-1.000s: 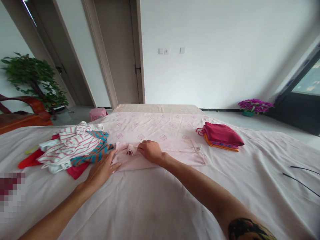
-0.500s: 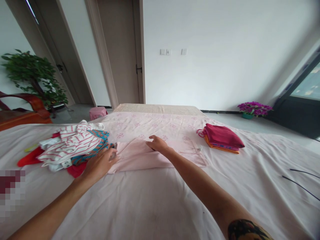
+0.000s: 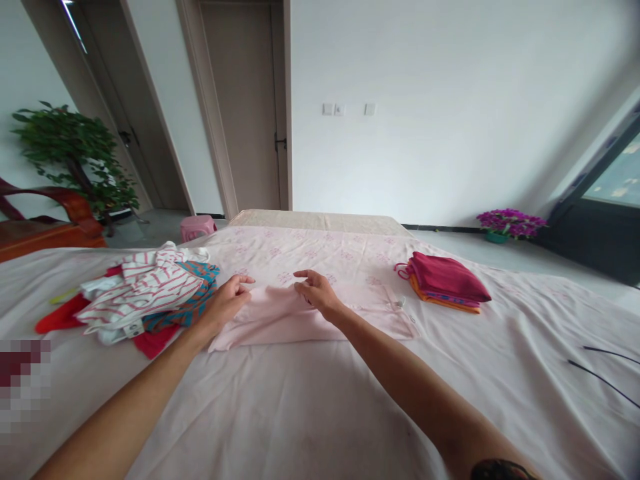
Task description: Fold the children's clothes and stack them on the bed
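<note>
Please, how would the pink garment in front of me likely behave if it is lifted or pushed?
The pink garment would probably hang floppy, since it lies flat with soft creases. It may be light, because the fabric looks thin. If pushed, it might bunch rather than slide whole: it ripples near the right hand.

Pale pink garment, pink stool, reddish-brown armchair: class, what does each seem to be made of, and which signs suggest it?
Pale pink garment: thin, matte cloth, by its soft creases; the fibre can't be told.
Low pink stool: probably moulded plastic, given its even colour and smooth look.
Reddish-brown armchair: likely varnished wood, judging by its glossy curved arm.
</note>
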`<action>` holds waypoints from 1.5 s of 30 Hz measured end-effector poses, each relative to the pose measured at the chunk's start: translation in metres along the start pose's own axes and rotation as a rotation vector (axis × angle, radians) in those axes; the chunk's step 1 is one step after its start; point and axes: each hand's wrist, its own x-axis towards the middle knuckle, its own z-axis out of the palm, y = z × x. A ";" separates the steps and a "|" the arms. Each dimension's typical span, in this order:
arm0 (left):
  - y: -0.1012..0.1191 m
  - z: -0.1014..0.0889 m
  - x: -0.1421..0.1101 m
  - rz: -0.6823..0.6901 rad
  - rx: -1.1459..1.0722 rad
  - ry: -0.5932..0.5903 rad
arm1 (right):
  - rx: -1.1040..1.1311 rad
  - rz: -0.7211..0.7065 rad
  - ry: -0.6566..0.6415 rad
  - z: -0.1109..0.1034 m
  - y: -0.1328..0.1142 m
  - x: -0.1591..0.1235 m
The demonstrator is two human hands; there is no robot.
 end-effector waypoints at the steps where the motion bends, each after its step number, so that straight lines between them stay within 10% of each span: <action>1: 0.004 -0.003 -0.004 -0.015 -0.102 -0.015 | 0.020 0.018 0.008 0.000 -0.001 0.001; 8: 0.017 -0.005 0.017 -0.225 -0.159 -0.004 | -0.322 0.160 0.077 -0.008 0.008 0.022; 15: 0.017 0.021 0.011 0.265 0.556 0.216 | -0.997 -0.418 0.161 0.003 0.004 -0.011; 26: -0.010 0.025 0.013 -0.022 0.726 0.024 | -1.097 -0.084 0.108 0.006 0.012 -0.005; 34: -0.001 0.008 -0.007 0.115 0.253 0.148 | -1.049 -0.318 0.110 -0.001 0.010 -0.016; 40: 0.017 -0.010 -0.031 0.353 0.518 0.202 | -1.086 -0.525 0.107 -0.013 0.002 -0.034; 45: 0.010 -0.003 0.002 0.176 0.849 0.059 | -1.124 -0.301 0.003 -0.011 0.003 -0.006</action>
